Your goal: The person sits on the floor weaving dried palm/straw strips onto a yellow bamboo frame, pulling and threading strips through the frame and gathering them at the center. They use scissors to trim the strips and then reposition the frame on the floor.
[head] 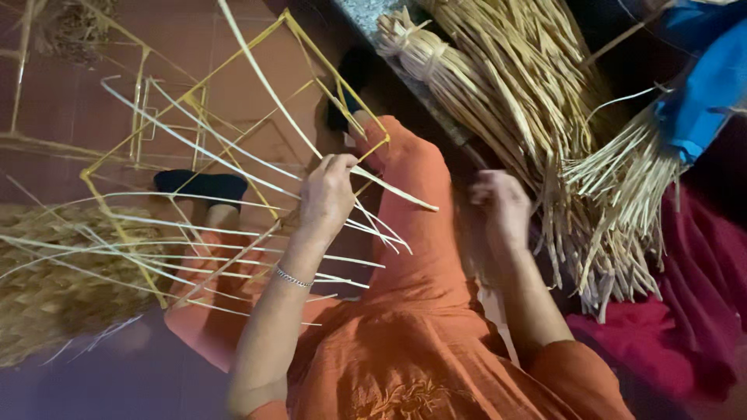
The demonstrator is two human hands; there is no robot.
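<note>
We are looking down over our own lap, where orange cloth (412,233) is draping across our knees. Our left hand (327,194) is closing around a pale cane strip (389,187), the fingers curled shut on it where it is crossing the rim of a yellow wire frame (187,97). The strip is running up and away to the left above the hand and ending in a point just to the right of it. A thin silver bracelet (292,278) is sitting on that wrist.

The wire frame is lying open-sided across our legs and the red tiled floor (70,101); it is holding nothing inside, only loose pale strips (194,233) fanning across its bars and out to the left. Below it on the left, a patch of woven straw-coloured work (54,295) is resting on the floor.

Our right hand (504,208) is blurred; it is reaching against the hanging ends of a large bundle of cane strips (529,101). We cannot tell whether its grip is open or closed, though the fingers seem loosely bent near the strands. The bundle is tied at its upper end and is lying over a grey stone ledge (366,12), its loose ends spilling down to the right of our knee.

A blue sheet (708,85) is wrapping a second bunch of strips at the upper right. Dark red cloth (685,327) is lying beneath the bundle ends at the lower right.
</note>
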